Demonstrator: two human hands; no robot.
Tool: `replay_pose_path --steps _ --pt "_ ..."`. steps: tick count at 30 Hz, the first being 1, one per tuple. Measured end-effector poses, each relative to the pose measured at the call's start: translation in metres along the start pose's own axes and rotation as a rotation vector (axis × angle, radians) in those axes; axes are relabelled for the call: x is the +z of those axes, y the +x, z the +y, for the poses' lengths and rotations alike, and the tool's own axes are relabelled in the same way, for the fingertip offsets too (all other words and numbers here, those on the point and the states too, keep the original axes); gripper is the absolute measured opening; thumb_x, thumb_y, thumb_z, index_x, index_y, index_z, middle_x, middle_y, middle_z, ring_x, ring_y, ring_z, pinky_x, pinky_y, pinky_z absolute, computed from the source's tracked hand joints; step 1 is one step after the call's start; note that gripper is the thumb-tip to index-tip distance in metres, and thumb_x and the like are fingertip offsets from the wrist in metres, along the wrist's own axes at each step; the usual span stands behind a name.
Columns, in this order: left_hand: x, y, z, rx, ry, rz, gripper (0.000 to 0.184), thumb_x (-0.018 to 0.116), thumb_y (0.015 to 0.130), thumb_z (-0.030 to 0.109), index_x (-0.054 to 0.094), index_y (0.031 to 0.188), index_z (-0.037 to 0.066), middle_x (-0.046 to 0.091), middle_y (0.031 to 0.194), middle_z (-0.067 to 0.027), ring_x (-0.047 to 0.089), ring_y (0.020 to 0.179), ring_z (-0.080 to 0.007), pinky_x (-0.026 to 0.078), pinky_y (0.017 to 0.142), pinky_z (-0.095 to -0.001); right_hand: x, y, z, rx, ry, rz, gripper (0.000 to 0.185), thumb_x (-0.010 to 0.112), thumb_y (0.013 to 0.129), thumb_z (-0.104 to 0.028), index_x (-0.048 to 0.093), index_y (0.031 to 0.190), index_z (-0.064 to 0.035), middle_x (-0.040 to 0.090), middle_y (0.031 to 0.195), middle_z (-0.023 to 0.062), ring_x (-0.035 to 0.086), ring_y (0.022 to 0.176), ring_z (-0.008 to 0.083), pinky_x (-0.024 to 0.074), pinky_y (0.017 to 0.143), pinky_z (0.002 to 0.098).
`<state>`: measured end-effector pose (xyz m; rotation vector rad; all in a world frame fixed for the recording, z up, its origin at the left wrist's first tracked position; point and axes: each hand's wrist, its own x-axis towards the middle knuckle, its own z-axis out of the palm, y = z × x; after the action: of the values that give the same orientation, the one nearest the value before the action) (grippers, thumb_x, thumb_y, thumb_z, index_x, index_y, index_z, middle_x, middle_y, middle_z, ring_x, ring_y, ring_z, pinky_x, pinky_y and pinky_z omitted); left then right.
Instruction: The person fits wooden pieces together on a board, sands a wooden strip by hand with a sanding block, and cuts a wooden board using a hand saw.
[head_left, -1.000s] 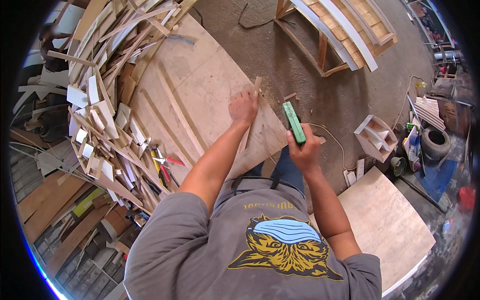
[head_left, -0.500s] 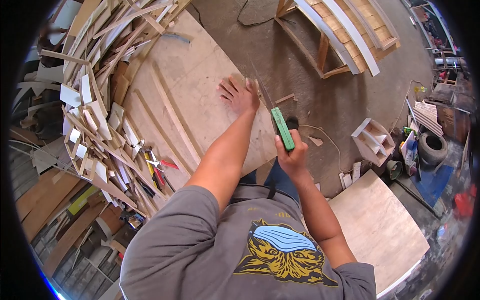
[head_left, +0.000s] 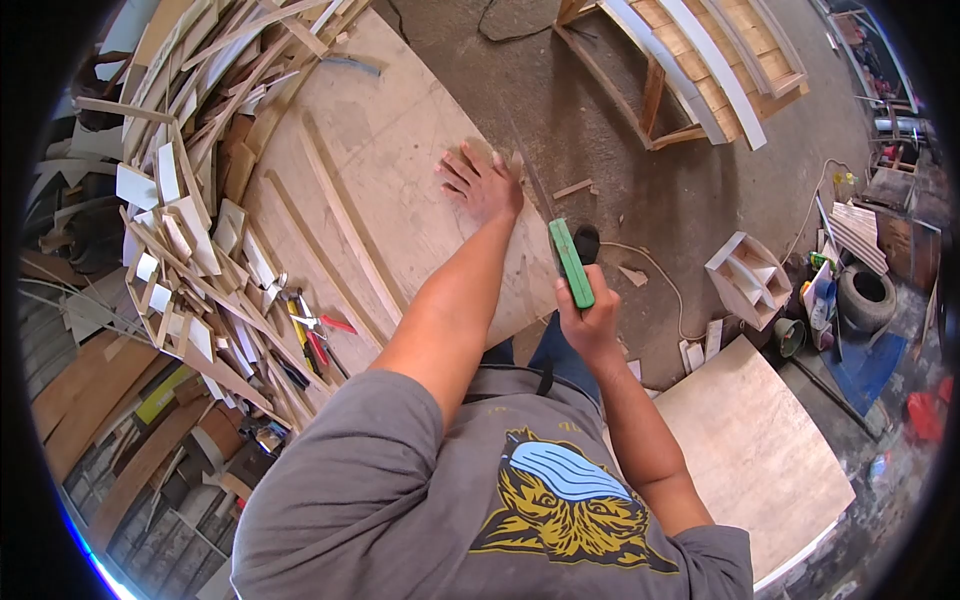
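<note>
My right hand (head_left: 592, 315) is wrapped round the green handle of a handsaw (head_left: 571, 262). The thin blade points away from me along the right edge of a large plywood sheet (head_left: 390, 130), passing close beside my left hand (head_left: 487, 187). That hand lies palm down near the sheet's edge, its fingers spread to the left. Whether a small offcut is pinned under it, I cannot tell. Two long wood strips, one of them a pale batten (head_left: 345, 215), rest on the sheet left of my left forearm.
Scrap wood (head_left: 200, 230) is heaped along the left side, with red-handled pliers (head_left: 337, 324) at its edge. A slatted wooden frame (head_left: 690, 70) stands at the upper right. On the right are a small wooden box (head_left: 745, 280), a tyre (head_left: 864, 298) and another board (head_left: 760, 450).
The saw and my right hand have shifted slightly right and back toward me. My left hand stays flat on the sheet, and the whole view has moved a little.
</note>
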<state>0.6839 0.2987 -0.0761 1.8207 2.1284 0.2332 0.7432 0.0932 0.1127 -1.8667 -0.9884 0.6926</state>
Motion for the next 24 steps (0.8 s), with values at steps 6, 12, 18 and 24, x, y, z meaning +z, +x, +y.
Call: replay_pose_path --steps 6,12,18,24 --pt "-0.011 0.000 0.004 0.002 0.021 -0.084 0.076 0.036 0.107 0.052 0.011 0.168 0.014 -0.001 0.174 -0.0216 -0.007 0.160 -0.0440 0.003 0.126 -0.0626 -0.001 -0.001 0.001 -0.026 0.013 0.006 0.017 0.072 0.093 -0.012 0.058 0.095 -0.0034 0.064 0.072 0.0166 0.070 0.067 0.0364 0.0519 0.058 0.0412" --pt "-0.022 -0.003 0.012 -0.016 -0.023 -0.080 0.074 0.037 0.107 0.046 0.011 0.168 0.014 0.000 0.174 -0.0220 -0.008 0.159 -0.0453 0.002 0.125 -0.0628 0.001 0.002 0.002 -0.056 0.011 0.031 0.015 0.072 0.092 -0.009 0.059 0.093 -0.0026 0.061 0.069 0.0153 0.069 0.062 0.0311 0.0505 0.056 0.0375" --pt "-0.021 -0.003 0.010 -0.014 -0.002 -0.098 0.072 0.036 0.108 0.044 0.009 0.168 0.015 -0.002 0.174 -0.0218 -0.009 0.159 -0.0457 -0.001 0.125 -0.0625 0.004 0.001 0.003 -0.054 0.020 0.022 0.014 0.072 0.092 -0.008 0.059 0.095 -0.0025 0.061 0.071 0.0153 0.069 0.062 0.0321 0.0508 0.056 0.0386" --pt "-0.017 -0.002 0.008 -0.014 0.008 -0.098 0.071 0.035 0.108 0.042 0.009 0.169 0.016 -0.004 0.174 -0.0219 -0.011 0.159 -0.0453 -0.001 0.125 -0.0627 0.007 -0.002 0.006 -0.038 0.013 -0.002 0.016 0.073 0.091 -0.009 0.058 0.095 -0.0029 0.062 0.073 0.0161 0.070 0.065 0.0355 0.0513 0.057 0.0407"
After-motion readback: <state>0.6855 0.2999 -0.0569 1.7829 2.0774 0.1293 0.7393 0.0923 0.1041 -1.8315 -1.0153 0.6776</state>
